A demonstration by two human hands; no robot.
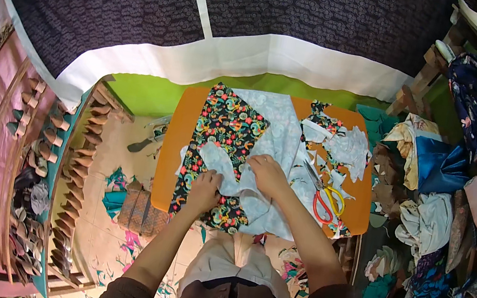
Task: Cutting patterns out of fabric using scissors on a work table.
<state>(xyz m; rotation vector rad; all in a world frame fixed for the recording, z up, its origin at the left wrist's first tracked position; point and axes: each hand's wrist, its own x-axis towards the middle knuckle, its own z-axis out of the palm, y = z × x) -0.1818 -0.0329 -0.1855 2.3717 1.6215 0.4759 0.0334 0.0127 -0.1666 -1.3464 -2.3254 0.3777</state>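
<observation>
A black floral fabric [227, 125] with a pale reverse side lies partly folded over the orange tabletop [179, 133]. My left hand [205, 191] rests on its left part, fingers lying flat beside a small pale rounded piece of cloth [217, 161]. Across the fold, the curled fingers of my right hand [267, 175] pinch the pale side of the fabric [281, 118]. To the right of that hand lie scissors [320, 189] with one red and one yellow handle, their blades pointing away from me. Cut scraps [348, 151] surround them.
Wooden racks of shoe lasts [76, 185] stand at the left. Heaps of cloth [427, 225] fill the right side. A dark curtain [311, 16] with a white border hangs beyond the table. On the floor are a brown bundle [143, 212] and colourful scraps [130, 248].
</observation>
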